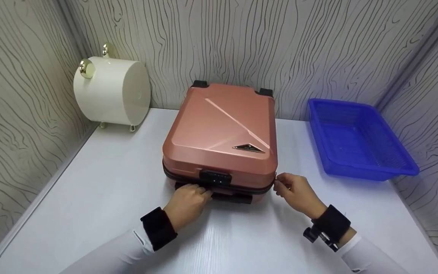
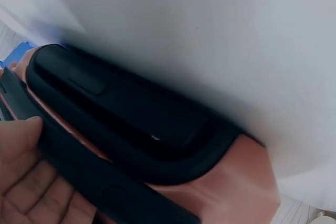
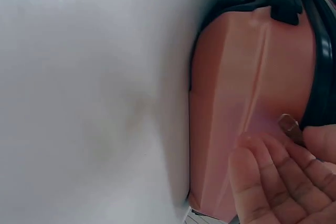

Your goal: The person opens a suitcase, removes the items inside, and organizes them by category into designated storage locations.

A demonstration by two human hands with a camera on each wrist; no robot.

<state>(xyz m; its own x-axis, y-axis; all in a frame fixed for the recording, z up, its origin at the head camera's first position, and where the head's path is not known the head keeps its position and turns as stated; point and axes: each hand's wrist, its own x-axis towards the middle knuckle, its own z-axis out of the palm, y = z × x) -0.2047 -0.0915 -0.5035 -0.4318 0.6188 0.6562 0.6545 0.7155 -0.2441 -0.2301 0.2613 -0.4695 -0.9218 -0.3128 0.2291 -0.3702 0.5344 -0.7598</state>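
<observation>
A pink hard-shell suitcase (image 1: 219, 125) lies flat on the white table, its black combination lock (image 1: 216, 176) facing the person. My left hand (image 1: 188, 201) grips the black carry handle (image 2: 105, 177) on the near side; in the left wrist view the thumb lies over it and the fingers curl beneath. At the near right corner my right hand (image 1: 297, 190) pinches a small metal zipper pull (image 3: 290, 125) between thumb and forefinger. The black zipper band (image 3: 321, 61) runs right above that pull in the right wrist view. Both wrists wear black straps.
A blue plastic basket (image 1: 371, 171) stands to the right of the suitcase. At the back left is a white drum-shaped container (image 1: 101, 91) with gold knobs and feet. Wood-patterned panels (image 1: 242, 45) close off the table's back and sides.
</observation>
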